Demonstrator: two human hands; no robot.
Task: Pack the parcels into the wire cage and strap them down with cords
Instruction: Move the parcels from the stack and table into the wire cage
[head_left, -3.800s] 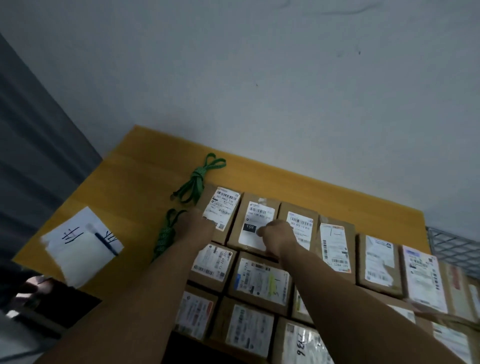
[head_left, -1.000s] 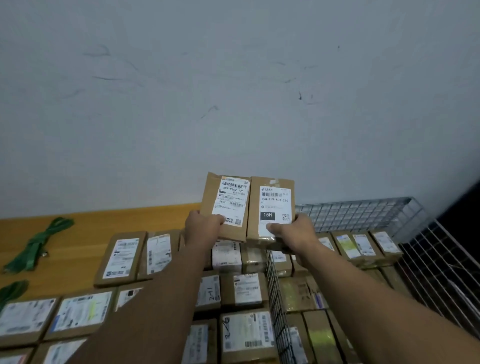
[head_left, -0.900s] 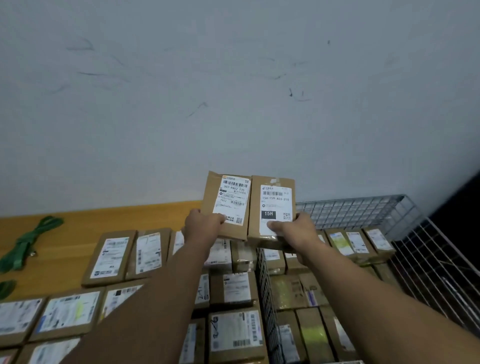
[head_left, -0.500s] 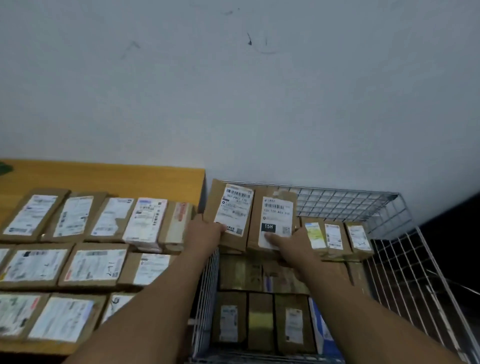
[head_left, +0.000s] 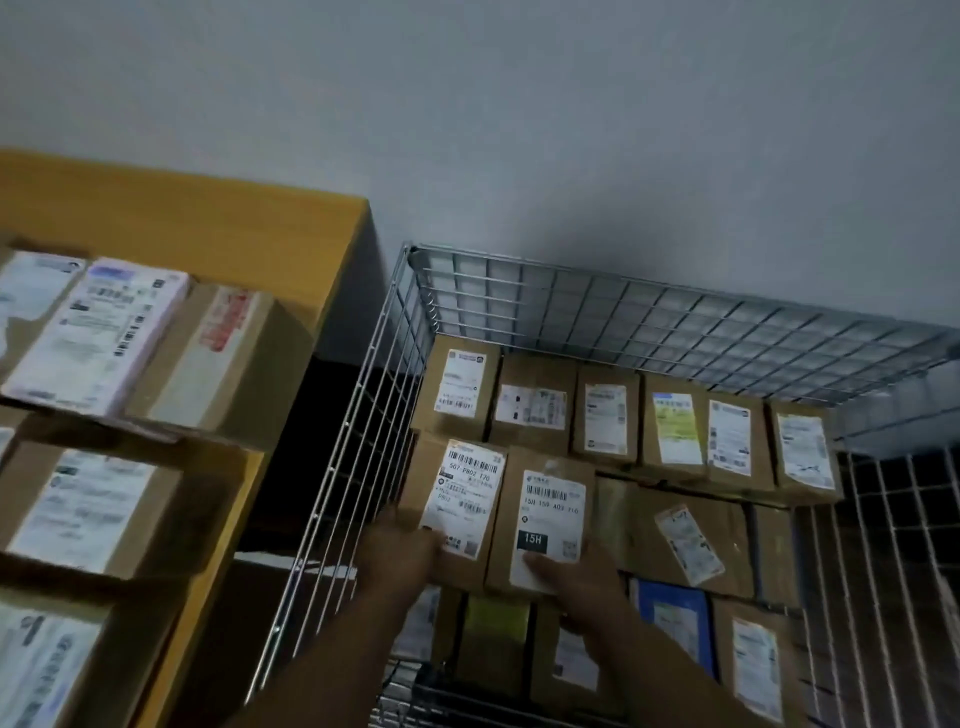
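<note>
Two brown cardboard parcels are held side by side, long edges touching, inside the wire cage (head_left: 623, 291), close to its left wall and just in front of the back row (head_left: 675, 426). Your left hand (head_left: 400, 551) grips the near corner of the left parcel (head_left: 462, 499), with the thumb on its white label, which reads "507 P802 T70" beneath a barcode. Your right hand (head_left: 576, 577) grips the near edge of the right parcel (head_left: 550, 514), with the thumb pressed on the lower part of the label. That label carries a barcode, the line "15H 159 A03 210" and a black box lettered "15H". It cannot be told whether the pair rests on the parcels beneath. The back row holds six parcels along the far mesh, each labelled, one in yellow-green; their print is too small to read. Lower in the cage lie a parcel with a tilted label (head_left: 685, 540) and a blue parcel (head_left: 670, 618). Beside the cage, to the left, stands the yellow desk (head_left: 208, 223) bearing more labelled parcels (head_left: 93, 332), one with red print (head_left: 228, 322); their text is blurred.
</note>
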